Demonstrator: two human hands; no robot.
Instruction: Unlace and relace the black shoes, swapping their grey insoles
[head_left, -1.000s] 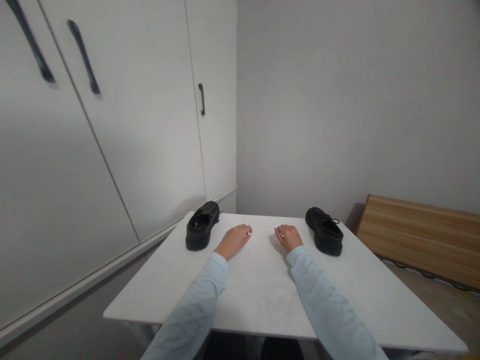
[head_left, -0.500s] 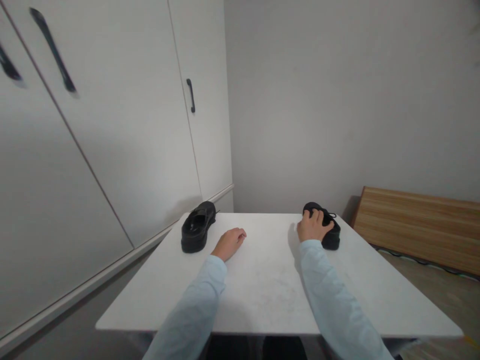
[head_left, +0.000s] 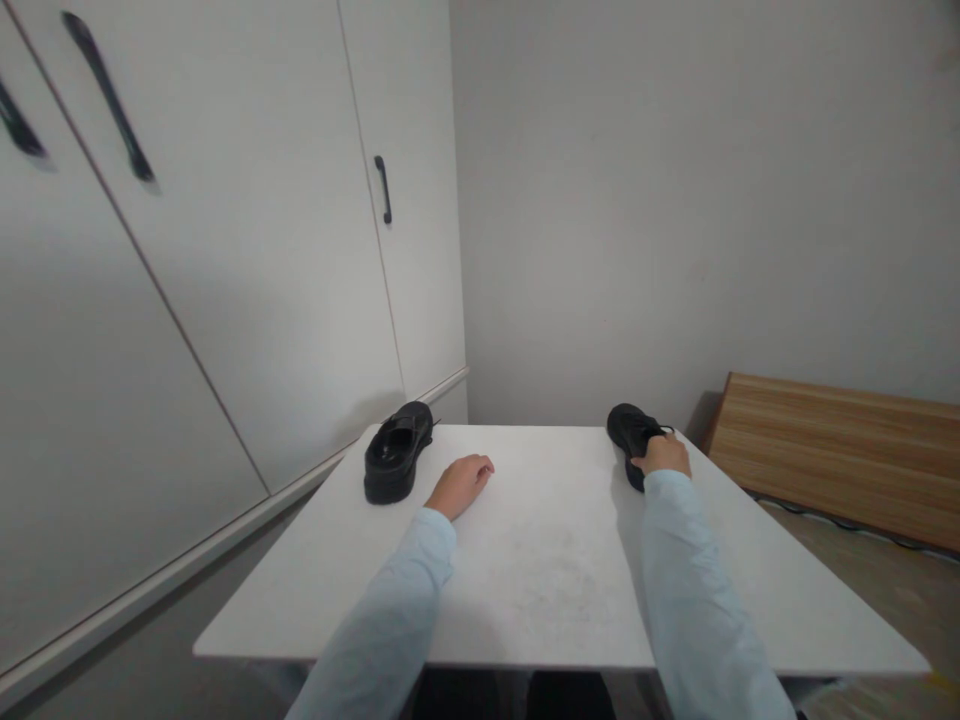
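Two black shoes lie near the far corners of a white table [head_left: 540, 560]. My right hand [head_left: 667, 455] is closed round the heel part of the right shoe [head_left: 628, 425], thumb on its left side. Most of my fingers are hidden behind the back of the hand. The shoe's toe points away from me, and a bit of lace shows beside the hand. On the tabletop rests my left hand [head_left: 460, 484], loosely curled with nothing in it. Left of that hand, apart from it, stands the left shoe [head_left: 391, 455], its opening facing up.
White cabinet doors [head_left: 247, 250] with dark handles run along the left side. Behind the table is a grey wall [head_left: 675, 200]. A wood-grain board [head_left: 840, 450] leans at the right, with a dark cable [head_left: 847, 524] along its lower edge.
My right hand has moved right and back from the shoe's front to its heel, uncovering the toe. My left hand and the left shoe have stayed in place.
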